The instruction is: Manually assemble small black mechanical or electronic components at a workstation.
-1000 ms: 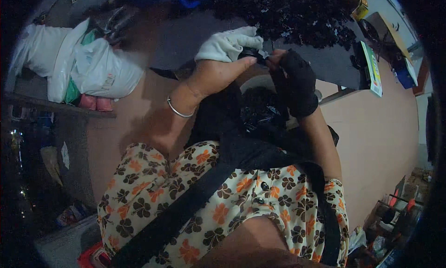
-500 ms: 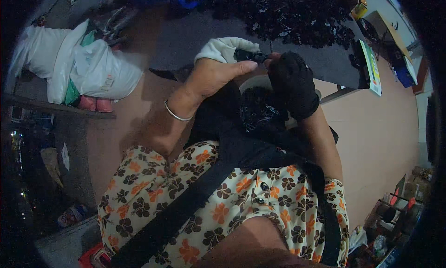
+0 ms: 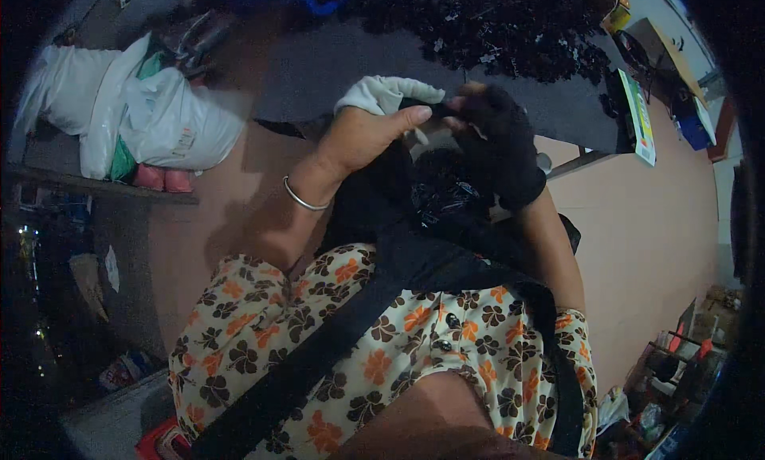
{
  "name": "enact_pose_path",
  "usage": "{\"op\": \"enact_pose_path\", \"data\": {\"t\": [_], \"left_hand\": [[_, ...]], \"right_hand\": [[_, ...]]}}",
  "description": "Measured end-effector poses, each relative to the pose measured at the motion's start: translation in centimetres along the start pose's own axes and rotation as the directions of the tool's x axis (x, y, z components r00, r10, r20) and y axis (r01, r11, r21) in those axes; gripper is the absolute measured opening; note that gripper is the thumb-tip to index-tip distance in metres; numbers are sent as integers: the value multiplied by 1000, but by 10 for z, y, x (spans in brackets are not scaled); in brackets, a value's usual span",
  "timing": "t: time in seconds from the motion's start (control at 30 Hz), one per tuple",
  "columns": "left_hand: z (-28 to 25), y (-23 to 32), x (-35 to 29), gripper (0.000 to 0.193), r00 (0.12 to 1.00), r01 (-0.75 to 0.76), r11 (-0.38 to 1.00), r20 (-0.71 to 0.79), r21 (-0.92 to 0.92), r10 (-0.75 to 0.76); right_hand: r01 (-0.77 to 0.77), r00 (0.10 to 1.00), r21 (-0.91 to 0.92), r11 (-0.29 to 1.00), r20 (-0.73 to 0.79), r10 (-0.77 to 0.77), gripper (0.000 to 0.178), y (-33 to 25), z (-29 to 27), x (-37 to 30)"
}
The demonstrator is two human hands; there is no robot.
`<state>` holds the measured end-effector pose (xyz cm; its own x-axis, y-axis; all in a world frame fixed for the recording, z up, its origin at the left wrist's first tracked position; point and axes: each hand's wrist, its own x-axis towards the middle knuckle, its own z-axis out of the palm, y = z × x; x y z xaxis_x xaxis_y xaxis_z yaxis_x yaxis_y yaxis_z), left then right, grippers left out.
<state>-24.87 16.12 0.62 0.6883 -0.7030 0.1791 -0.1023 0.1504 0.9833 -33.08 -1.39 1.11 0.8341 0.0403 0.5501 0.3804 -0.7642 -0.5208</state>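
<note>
My left hand [image 3: 362, 137], its fingers covered by a white cloth glove and its thumb bare, is closed on a small black part [image 3: 434, 109]. The thumb presses against the near side of it. My right hand [image 3: 506, 145], in a black glove with bare fingertips, is bent close beside the part's right end. Its fingertips are blurred, and whether they grip the part is unclear. Below both hands, between my knees, a pale-rimmed container [image 3: 434, 135] holds shiny black pieces [image 3: 446, 197]. The right hand and dark cloth partly hide it.
A heap of small black pieces [image 3: 510, 29] covers the far part of the grey table [image 3: 351, 53]. White sacks [image 3: 171, 113] lie on a shelf to the left. At the table's right edge stands a green-and-white panel [image 3: 636, 117]. Cluttered racks [image 3: 677, 364] fill the lower right.
My right hand has shifted slightly and its fingers have spread more. The black part in my left hand has turned and shows less. A pale fingertip now shows below my left thumb.
</note>
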Motion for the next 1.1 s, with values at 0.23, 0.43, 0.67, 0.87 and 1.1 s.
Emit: {"op": "enact_pose_path", "data": {"t": [0.23, 0.43, 0.67, 0.87, 1.1], "left_hand": [[3, -3, -3, 29, 980, 160, 927, 164, -339, -109], [7, -2, -4, 29, 987, 158, 897, 97, -413, -130], [7, -6, -2, 20, 998, -31, 997, -48, 67, 34], [8, 0, -4, 17, 999, -6, 982, -49, 188, 15], [-70, -10, 68, 35, 866, -334, 158, 237, 929, 441]], "right_hand": [[404, 910, -308, 861, 41, -412, 20, 4, -9, -7], [382, 916, -306, 872, -2, -402, 21, 6, -8, -10], [-50, 997, 119, 992, -55, 57, 24, 3, 6, -6], [-480, 870, 352, 804, 306, 386, 30, 10, -2, -3], [100, 965, -251, 963, 262, -32, 34, 42, 4, 34]]}}
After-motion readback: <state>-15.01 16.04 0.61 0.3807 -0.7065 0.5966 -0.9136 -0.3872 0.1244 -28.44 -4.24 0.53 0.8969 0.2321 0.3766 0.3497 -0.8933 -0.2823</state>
